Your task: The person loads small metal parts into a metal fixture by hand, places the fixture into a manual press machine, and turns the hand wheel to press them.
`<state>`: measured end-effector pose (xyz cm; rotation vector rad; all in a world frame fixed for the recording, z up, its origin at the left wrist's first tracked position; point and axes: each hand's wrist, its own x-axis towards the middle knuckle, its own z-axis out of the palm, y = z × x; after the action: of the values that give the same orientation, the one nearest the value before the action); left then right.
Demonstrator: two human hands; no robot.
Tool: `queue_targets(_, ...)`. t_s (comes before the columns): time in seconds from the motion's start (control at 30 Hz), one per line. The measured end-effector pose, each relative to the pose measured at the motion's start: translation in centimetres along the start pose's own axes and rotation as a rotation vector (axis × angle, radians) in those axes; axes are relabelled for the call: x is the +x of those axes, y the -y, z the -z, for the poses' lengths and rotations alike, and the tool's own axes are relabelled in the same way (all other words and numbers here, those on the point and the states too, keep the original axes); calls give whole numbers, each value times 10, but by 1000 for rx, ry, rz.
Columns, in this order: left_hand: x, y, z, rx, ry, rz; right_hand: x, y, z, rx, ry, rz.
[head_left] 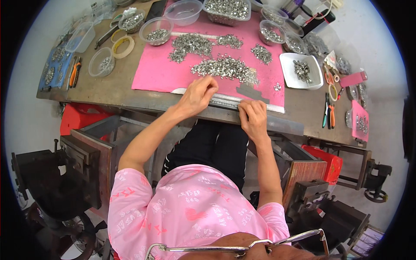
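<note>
My left hand [199,96] is curled, its fingertips pinched at the near edge of the pink mat [151,73]. Whatever they may hold is too small to make out. To its right, my right hand [253,118] has its fingers bent and pressed together at the table edge, beside a narrow grey strip [224,102] that runs between both hands. Its fingertips hide what they grip, if anything. Just beyond my hands lies a pile of small silvery metal pieces [223,68]. Flat grey bars [251,92] rest right of that pile.
More metal pieces [190,45] lie farther back, with plastic tubs [158,32] behind. A white square dish [301,71] holds darker pieces at right. Pliers [331,113], tape rolls [123,47] and orange-handled tools [76,71] flank the mat. Vises [56,173] stand below the table.
</note>
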<state>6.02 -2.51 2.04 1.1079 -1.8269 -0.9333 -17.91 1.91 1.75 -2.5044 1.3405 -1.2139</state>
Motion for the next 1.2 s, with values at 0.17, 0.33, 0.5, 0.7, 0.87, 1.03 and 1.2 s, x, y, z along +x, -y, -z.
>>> queue_targets(0.17, -29, 9, -6, 71, -32, -110, -6, -6, 1, 231, -27, -208)
queue_targets(0.33, -33, 15, -9, 92, -45, -150, -14, -9, -7, 240, -80, -261)
queue_targets(0.5, -32, 16, -12, 99, -62, -169, -15, -12, -8, 245, -84, -271)
queue_targets(0.7, -28, 15, -13, 116, -154, -290, -10, -10, -8, 251, -102, -257)
queue_targets(0.87, -30, 3, -11, 360, -169, -400, -1, -13, -6, 229, -60, -287)
queue_targets(1.03, -44, 5, -6, 456, -175, -481, 60, -18, -13, 136, 0, -60)
queue_targets(1.2, 20, 43, 33, 494, -289, -329, 133, -40, -77, 135, 206, -59)
